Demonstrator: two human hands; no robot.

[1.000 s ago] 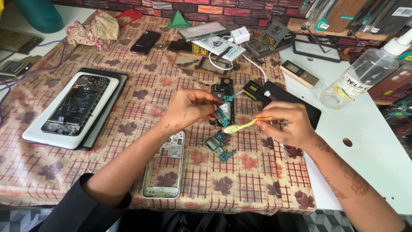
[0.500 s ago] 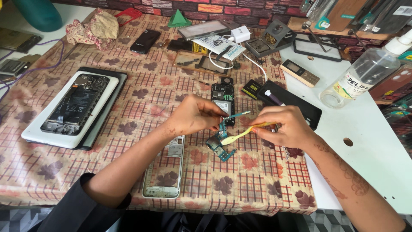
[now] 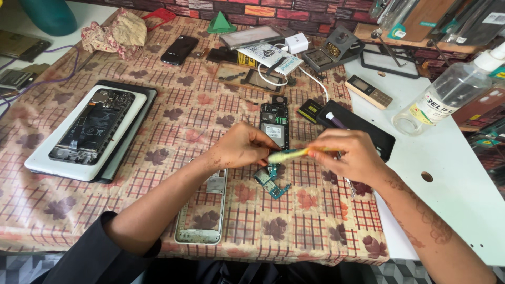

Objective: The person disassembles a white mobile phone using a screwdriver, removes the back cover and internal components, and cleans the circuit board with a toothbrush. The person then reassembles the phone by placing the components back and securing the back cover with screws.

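Yellow plastic shows between your two hands: a small brush [image 3: 288, 154] lies almost level, its handle pinched in the fingers of your right hand [image 3: 351, 156] and its head pointing left toward your left hand [image 3: 243, 146]. Your left fingers are drawn close together around something small at the brush head, but you cannot tell from this view just what they pinch. Just below both hands, a blue-green circuit board [image 3: 269, 181] lies flat on the patterned cloth [image 3: 173, 113] that covers the desk [image 3: 452, 179], near its middle and apart from your fingertips. Just beyond your left hand lies an opened small phone body [image 3: 275, 122], its insides facing up. Nearer to you, beside your left forearm, a silver phone frame [image 3: 202, 213] lies lengthwise. Far to the left, a larger opened phone [image 3: 93, 126] rests on a white tray [image 3: 50, 160]. To the right of your right hand a black flat case [image 3: 368, 129] sits at the cloth's edge, and further right on the bare white surface a clear spray bottle [image 3: 447, 97] lies tilted.
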